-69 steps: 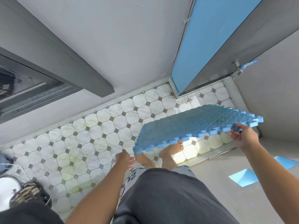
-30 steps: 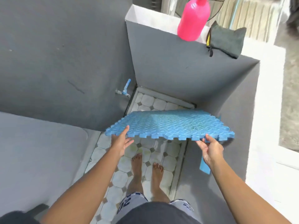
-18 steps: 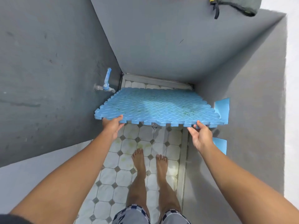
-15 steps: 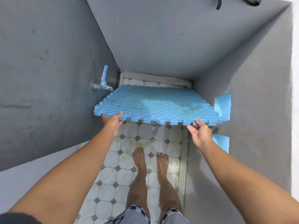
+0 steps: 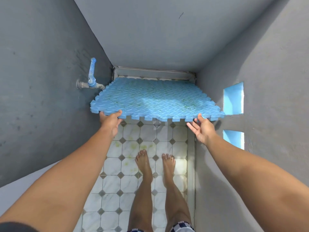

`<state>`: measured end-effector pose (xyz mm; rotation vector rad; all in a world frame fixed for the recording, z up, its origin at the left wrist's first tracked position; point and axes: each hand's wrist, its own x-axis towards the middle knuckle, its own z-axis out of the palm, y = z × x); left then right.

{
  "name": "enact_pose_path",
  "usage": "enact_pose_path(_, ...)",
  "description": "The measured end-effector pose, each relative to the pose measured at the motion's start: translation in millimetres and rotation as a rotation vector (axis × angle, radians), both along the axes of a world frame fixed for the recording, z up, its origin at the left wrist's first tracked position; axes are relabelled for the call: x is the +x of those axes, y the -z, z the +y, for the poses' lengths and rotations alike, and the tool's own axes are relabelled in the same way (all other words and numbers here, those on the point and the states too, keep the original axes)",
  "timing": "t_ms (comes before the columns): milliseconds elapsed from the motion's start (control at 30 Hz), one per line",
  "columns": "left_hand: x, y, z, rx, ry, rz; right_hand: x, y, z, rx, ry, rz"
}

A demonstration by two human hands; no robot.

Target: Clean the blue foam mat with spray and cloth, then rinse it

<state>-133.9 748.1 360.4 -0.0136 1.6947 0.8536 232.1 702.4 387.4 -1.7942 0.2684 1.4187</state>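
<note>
The blue foam mat [image 5: 155, 99] has a tread pattern, puzzle-tooth edges and greenish stains. It hangs almost level above the tiled floor, in a narrow grey-walled corner. My left hand [image 5: 110, 121] grips its near left edge, thumb on top and fingers underneath. At the near right edge my right hand [image 5: 203, 129] is spread, palm up. Only its thumb tip touches the mat's rim, and the fingers are apart below it. No spray bottle or cloth is in view.
A blue-handled tap [image 5: 91, 77] sticks out of the left wall, just beside the mat's far left corner. Two blue patches [image 5: 233, 100] mark the right wall. My bare feet [image 5: 143, 163] stand on the white octagon-tiled floor [image 5: 115, 200], with a raised step to the right.
I turned into the corner and my view tilted down, so the pink bottle and dark cloth left the frame. The mat went lower and farther forward. My right hand's fingers have loosened and spread.
</note>
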Motion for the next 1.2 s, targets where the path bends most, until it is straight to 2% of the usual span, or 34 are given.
enact_pose_path(100, -1.5, 0.4, -4.3, -0.020, 0.070, 0.053, -0.2, 12.0, -12.2, -0.091, -0.181, -0.092)
enact_pose_path(333, -1.0, -26.2, -46.1, -0.238, 0.402, 0.112, -5.2, 0.1, -30.8, -0.305, -0.623, -0.393)
enact_pose_path(500, 14.1, -74.9, -62.0, -0.211, 0.634, 0.204, -23.6, -49.3, -32.9, -0.200, -0.712, -0.336)
enact_pose_path(633, 34.9, -132.8, -42.0, -0.061, 0.732, 0.224, -36.5, -105.4, -22.0, -0.057, -0.714, -0.274)
enact_pose_path(800, 60.5, -220.3, 15.7, 0.234, 0.828, 0.353, -35.2, -176.0, 20.8, 0.147, -0.703, -0.317)
enact_pose_path(1000, 93.9, -327.1, 117.7, 0.602, 0.736, 0.524, -12.1, -268.4, 113.6, 0.408, -0.775, -0.558)
enact_pose_path(1200, 128.4, -393.6, 225.6, 0.774, 0.668, 0.648, 9.1, -322.4, 220.1, 0.583, -0.923, -0.933)
